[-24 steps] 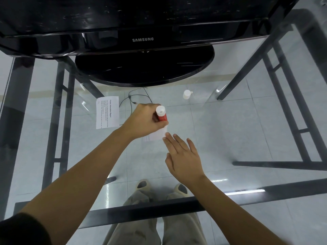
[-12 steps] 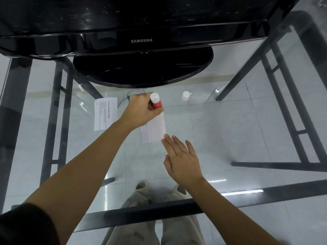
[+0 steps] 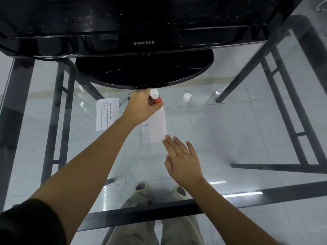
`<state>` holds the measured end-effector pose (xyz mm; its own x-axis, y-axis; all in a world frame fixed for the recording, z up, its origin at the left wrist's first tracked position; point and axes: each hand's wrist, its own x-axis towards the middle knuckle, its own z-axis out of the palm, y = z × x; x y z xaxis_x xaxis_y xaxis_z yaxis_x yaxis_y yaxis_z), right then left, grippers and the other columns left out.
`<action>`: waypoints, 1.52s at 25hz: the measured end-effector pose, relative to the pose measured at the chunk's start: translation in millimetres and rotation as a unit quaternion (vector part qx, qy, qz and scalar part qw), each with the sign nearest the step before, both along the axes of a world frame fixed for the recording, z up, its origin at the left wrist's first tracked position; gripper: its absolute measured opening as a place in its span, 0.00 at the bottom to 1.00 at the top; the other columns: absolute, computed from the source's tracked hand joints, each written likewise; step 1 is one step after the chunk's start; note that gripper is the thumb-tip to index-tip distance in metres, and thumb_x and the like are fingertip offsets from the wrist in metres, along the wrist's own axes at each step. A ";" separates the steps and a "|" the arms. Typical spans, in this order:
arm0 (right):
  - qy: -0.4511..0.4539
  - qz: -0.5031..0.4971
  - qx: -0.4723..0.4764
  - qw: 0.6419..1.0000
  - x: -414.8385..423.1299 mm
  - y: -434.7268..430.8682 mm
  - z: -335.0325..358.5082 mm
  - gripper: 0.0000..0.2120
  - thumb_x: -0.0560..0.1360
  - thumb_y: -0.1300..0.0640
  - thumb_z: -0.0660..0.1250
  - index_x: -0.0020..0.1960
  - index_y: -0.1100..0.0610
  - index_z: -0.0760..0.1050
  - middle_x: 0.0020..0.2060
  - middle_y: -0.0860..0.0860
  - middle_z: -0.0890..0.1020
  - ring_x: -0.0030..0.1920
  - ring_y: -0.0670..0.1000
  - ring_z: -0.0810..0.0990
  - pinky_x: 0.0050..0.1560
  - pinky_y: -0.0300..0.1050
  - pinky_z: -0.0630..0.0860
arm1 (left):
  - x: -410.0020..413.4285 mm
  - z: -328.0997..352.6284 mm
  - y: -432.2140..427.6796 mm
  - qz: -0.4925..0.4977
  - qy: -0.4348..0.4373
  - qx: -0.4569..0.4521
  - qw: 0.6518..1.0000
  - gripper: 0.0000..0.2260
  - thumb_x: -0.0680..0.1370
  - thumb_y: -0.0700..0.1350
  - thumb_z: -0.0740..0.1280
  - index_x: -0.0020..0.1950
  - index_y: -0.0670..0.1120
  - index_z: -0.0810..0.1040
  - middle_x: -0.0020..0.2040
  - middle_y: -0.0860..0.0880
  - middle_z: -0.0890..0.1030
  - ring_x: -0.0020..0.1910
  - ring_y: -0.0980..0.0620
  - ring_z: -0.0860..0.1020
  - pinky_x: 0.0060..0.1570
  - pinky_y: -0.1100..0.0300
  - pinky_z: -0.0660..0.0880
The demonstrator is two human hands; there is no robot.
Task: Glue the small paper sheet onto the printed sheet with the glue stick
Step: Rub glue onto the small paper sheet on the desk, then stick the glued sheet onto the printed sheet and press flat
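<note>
Gluing step: our left hand (image 3: 141,107) grips glue stick (image 3: 155,98) at small sheet's (image 3: 154,128) far edge; right hand (image 3: 184,160), open, pins near corner. Next: press onto printed sheet (image 3: 107,114), left of it.

Glossy glass table (image 3: 230,131) (clear), matt paper sheet (image 3: 155,128)

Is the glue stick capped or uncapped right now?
Uncapped. The glue stick in the left hand is pressed to the small sheet, while its white cap stands apart on the glass.
</note>
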<state>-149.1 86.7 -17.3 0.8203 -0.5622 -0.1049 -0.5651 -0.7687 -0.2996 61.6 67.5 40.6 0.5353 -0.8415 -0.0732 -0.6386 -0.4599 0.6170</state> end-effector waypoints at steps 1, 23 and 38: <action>0.000 0.000 0.002 1.000 -0.1 -0.2 0.3 0.22 0.75 0.54 0.63 0.68 0.55 0.68 0.67 0.52 0.72 0.68 0.54 0.69 0.67 0.57 0.55 | 1.7 0.5 3.2 0.018 0.007 -0.012 1.000 0.10 0.71 0.48 0.71 0.45 0.44 0.75 0.38 0.49 0.79 0.37 0.53 0.75 0.33 0.67 0.69; -0.101 -0.050 0.064 0.992 21.7 -24.4 17.6 0.11 0.75 0.55 0.62 0.55 0.55 0.77 0.53 0.51 0.82 0.51 0.52 0.79 0.53 0.46 0.74 | -22.0 -17.5 69.6 0.325 0.703 -0.225 0.591 0.04 0.73 0.38 0.69 0.38 0.41 0.82 0.39 0.42 0.84 0.41 0.49 0.82 0.37 0.62 0.80; 0.058 -0.154 -0.009 0.986 10.3 -75.0 -12.9 0.30 0.78 0.42 0.38 0.75 0.54 0.39 0.76 0.51 0.43 0.73 0.50 0.37 0.70 0.47 0.36 | -16.6 -20.4 -38.3 0.011 0.252 -0.109 0.961 0.13 0.71 0.41 0.72 0.52 0.52 0.73 0.48 0.58 0.79 0.41 0.66 0.80 0.36 0.76 0.72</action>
